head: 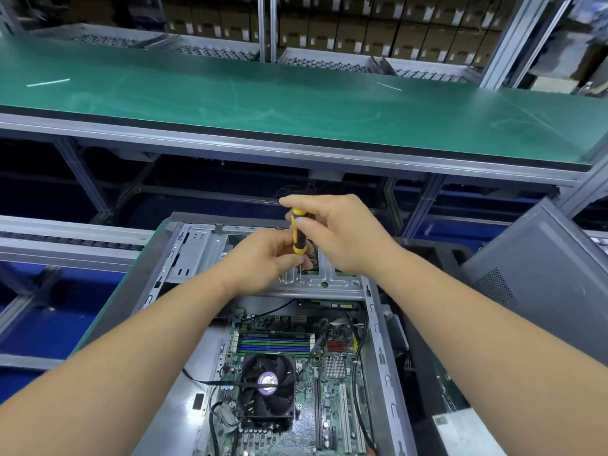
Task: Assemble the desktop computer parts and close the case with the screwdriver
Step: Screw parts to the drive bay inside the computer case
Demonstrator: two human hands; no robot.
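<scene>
— Where's the screwdriver (298, 234) rn?

— Upright over the far end of the open case (184, 258), yellow-and-black handle, tip down by the metal bracket (324, 284) that spans the case. Shaft's mostly hidden behind fingers, can't tell if it's seated in a screw.

— Hands?

— Right hand (335, 235) wrapped round the top of the handle, thumb and fingers closed on it. Left hand (266, 258) just beside, fingers pinched together at the bottom of the handle, around the shaft. The two hands are touching or nearly, w/ the tool between.

— And the case itself?

— Lying flat, side off. Nearer me than the bracket: motherboard (332, 396), blue and green RAM slots (274, 343), black CPU fan (267, 390) w/ a purple sticker, cables draped over it. Right of the case a grey side panel (539, 274) leans up. Past the case, a green-topped bench (296, 103), then shelves of cardboard boxes (362, 34) behind that.
</scene>
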